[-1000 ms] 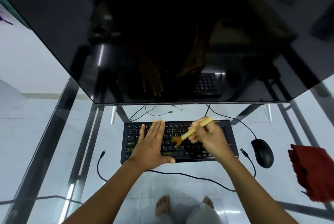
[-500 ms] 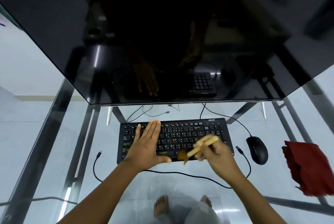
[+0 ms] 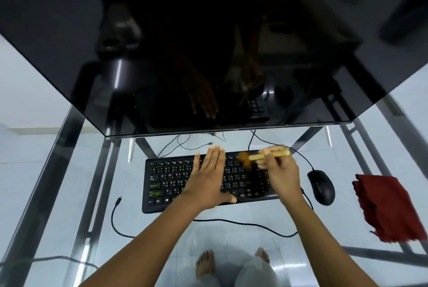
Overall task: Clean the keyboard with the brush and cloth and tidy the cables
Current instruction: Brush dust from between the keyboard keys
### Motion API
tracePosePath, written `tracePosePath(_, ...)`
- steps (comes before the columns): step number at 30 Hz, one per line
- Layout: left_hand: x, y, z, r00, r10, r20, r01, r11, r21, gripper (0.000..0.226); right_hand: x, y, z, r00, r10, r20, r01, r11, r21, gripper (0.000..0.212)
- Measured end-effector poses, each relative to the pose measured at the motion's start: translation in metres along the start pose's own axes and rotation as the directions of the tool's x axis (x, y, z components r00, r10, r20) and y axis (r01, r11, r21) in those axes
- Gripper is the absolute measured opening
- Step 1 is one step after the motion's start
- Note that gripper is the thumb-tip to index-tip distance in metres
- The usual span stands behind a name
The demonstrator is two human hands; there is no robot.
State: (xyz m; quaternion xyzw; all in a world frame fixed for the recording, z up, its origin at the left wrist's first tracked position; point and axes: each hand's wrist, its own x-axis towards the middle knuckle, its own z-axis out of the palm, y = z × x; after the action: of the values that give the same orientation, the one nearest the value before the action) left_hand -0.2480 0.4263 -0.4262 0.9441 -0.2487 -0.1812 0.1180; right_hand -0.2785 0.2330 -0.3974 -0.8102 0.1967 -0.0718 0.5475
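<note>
A black keyboard (image 3: 166, 182) lies on the glass desk under the monitor. My left hand (image 3: 208, 178) rests flat on its middle keys, fingers together and pointing away. My right hand (image 3: 280, 171) grips a small brush (image 3: 266, 156) with a pale wooden handle; its brown bristles touch the keyboard's top row right of centre. A red cloth (image 3: 389, 208) lies crumpled at the right. A loose black cable (image 3: 243, 223) with a USB plug runs along the glass in front of the keyboard.
A large dark monitor (image 3: 208, 43) overhangs the far half of the desk. A black mouse (image 3: 322, 187) sits between the keyboard and the cloth. More cables (image 3: 183, 143) curl behind the keyboard. Bare feet show through the glass desk (image 3: 58, 194).
My right hand has swept the brush from the keyboard's near edge up to its top row. The left hand has stayed flat on the keys.
</note>
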Motion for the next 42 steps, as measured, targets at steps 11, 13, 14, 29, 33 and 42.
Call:
tracePosePath(11,0.026,0.027,0.009,0.998,0.064,0.010,-0.064,0.998,0.006,0.131,0.002,0.019,-0.038,0.997,0.030,0.066,-0.023,0.995,-0.094,0.012)
tracePosePath(13,0.029,0.031,0.011,0.998,0.066,0.016,-0.067,0.998,0.019,0.132,0.002,0.025,-0.046,0.989,-0.028,-0.145,-0.002,0.980,-0.200,0.021)
tracePosePath(14,0.030,0.032,0.012,0.998,0.064,0.025,-0.065,0.998,0.025,0.132,0.001,0.023,-0.051,0.974,-0.023,-0.224,-0.019,0.982,-0.187,0.021)
tracePosePath(29,0.032,0.029,0.021,0.997,0.038,0.060,-0.041,0.998,0.056,0.130,-0.018,0.032,-0.067,0.981,0.037,-0.188,-0.082,0.969,-0.234,0.013)
tracePosePath(33,0.031,0.027,0.021,0.998,0.039,0.051,-0.041,0.998,0.052,0.131,-0.024,0.031,-0.073,0.988,0.148,-0.037,-0.148,0.989,-0.004,0.014)
tracePosePath(42,0.031,0.027,0.022,0.998,0.042,0.042,-0.043,0.998,0.042,0.130,-0.025,0.027,-0.078,0.981,0.190,-0.027,-0.190,0.982,0.023,0.014)
